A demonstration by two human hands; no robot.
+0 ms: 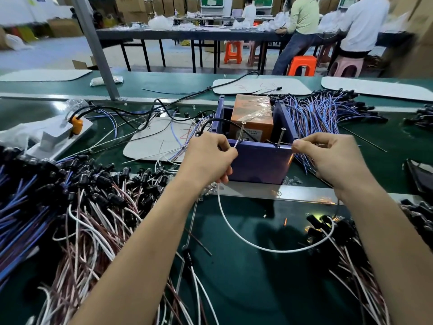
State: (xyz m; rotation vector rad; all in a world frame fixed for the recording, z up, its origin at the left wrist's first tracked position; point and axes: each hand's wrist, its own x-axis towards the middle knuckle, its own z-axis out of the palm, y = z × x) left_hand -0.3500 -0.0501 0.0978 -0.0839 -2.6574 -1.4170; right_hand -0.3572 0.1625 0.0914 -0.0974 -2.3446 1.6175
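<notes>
White wire (278,250) hangs in a big loop over the green worktop (246,289), at 6 o'clock from the purple box (260,163). The left hand (210,158) is curled tight around one end of it, against the box's front wall at about 8 o'clock. The wire's other end runs to a heap of black plugs (328,228) at 4 o'clock. The right hand (328,158) pinches a thin dark strand (281,143) at the box's front corner, near 3 o'clock. Two screws (240,133) stand up on the box's front edge, between the hands. An orange block (253,111) sits inside the box. Red and white wires (82,219) lie at 8 o'clock, and blue wires (323,113) at 1 o'clock.
</notes>
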